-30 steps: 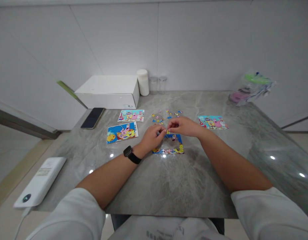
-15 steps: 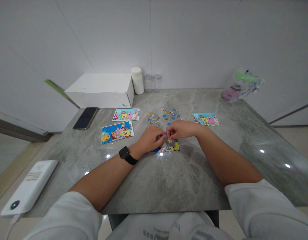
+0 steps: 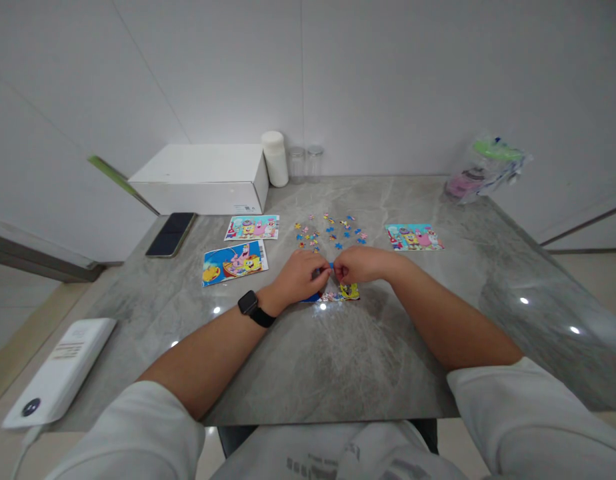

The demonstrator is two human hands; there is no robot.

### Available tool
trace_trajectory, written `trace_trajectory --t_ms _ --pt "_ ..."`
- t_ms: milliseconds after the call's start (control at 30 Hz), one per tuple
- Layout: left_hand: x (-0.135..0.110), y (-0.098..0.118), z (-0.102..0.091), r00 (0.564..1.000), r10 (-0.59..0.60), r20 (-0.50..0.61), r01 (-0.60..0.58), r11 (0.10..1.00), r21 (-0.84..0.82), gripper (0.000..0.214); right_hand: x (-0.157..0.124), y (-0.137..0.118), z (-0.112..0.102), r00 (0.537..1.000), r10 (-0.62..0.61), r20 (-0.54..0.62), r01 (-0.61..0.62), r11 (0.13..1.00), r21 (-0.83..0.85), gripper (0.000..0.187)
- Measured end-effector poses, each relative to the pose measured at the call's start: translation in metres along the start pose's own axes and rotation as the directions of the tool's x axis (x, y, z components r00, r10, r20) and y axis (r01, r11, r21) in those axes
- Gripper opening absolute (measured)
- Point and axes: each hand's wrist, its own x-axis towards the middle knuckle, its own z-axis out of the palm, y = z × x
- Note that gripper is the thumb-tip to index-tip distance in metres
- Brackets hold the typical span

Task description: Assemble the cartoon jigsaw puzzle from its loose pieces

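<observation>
A partly joined jigsaw puzzle [image 3: 334, 297] lies on the grey table, half covered by my hands. My left hand [image 3: 302, 275], wearing a black watch [image 3: 249, 305], rests over the puzzle's left part with thumb and fingers drawn together; what they hold, if anything, is hidden. Close by on the right, my right hand [image 3: 361, 264] is pinched on a small jigsaw piece, mostly hidden at the puzzle's upper right. A yellow section [image 3: 350, 291] shows below these fingers. Between both hands, a bit of blue is visible. Several loose jigsaw pieces [image 3: 331, 229] are scattered just beyond.
Picture cards lie left [image 3: 235, 262], farther left [image 3: 252, 227] and right [image 3: 415, 237]. A phone [image 3: 171, 235], white box [image 3: 198, 180], white bottle [image 3: 275, 160], clear jars [image 3: 315, 165] and bagged item [image 3: 481, 172] stand around. A white power bank [image 3: 61, 372] lies left.
My right hand has shifted slightly left and its fingers have curled lower over the puzzle. The yellow piece seen under its fingertips is now mostly covered. My left hand has barely moved.
</observation>
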Motion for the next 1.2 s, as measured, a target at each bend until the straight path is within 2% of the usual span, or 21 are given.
trace_trajectory --t_ms 133,467,667,800,1200 --pt "-0.001 -0.002 0.001 1.0 0.0 0.001 0.0 1.0 0.012 0.019 0.002 -0.002 0.001 1.0 0.007 -0.014 -0.007 0.999 -0.031 0.026" --pt "-0.001 0.002 -0.002 1.0 0.001 0.014 -0.001 1.0 0.011 0.021 0.005 0.0 0.007 0.999 -0.013 -0.052 0.013 1.0 0.009 0.024" --pt "-0.002 0.019 -0.007 0.975 0.127 0.184 -0.133 0.991 0.021 0.04 0.004 0.001 0.006 0.999 -0.023 -0.035 0.023 1.0 0.003 0.025" --pt "-0.004 0.03 -0.004 0.953 0.158 0.259 -0.174 0.984 0.043 0.038 0.003 0.001 0.003 0.999 -0.029 -0.03 0.03 0.999 0.03 0.026" --pt "-0.002 0.031 -0.006 0.944 0.127 0.304 -0.156 0.985 0.074 0.037 0.005 -0.003 0.007 1.0 0.016 -0.022 -0.015 1.0 0.018 0.024"
